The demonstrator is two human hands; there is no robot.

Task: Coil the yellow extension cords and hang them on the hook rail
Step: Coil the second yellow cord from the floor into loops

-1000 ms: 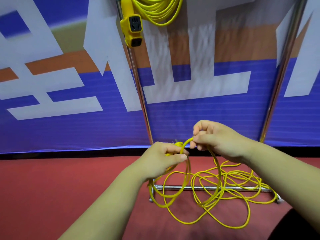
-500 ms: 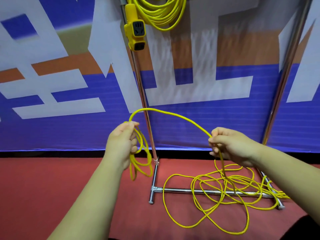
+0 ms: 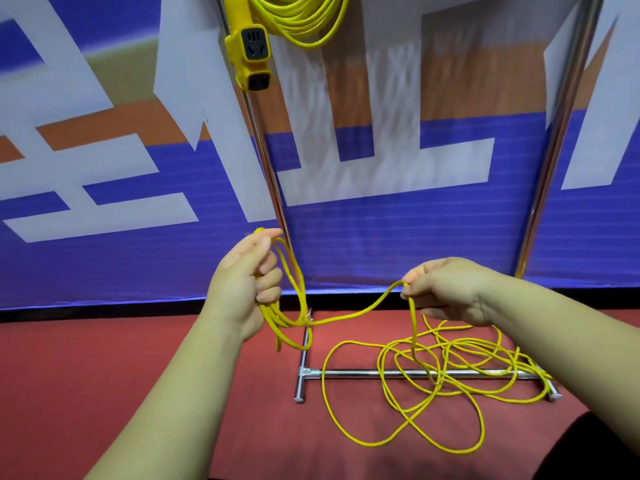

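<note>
Rack: just behind my grip.
Floor cord: messy pile under my right hand, most left to coil.
Hung cord: one coiled already, high above my left hand.
Left hand: curled round a few loops.
Right hand: pinching the cord.

No legible text; banner bears only cropped white character strokes, unreadable
</note>
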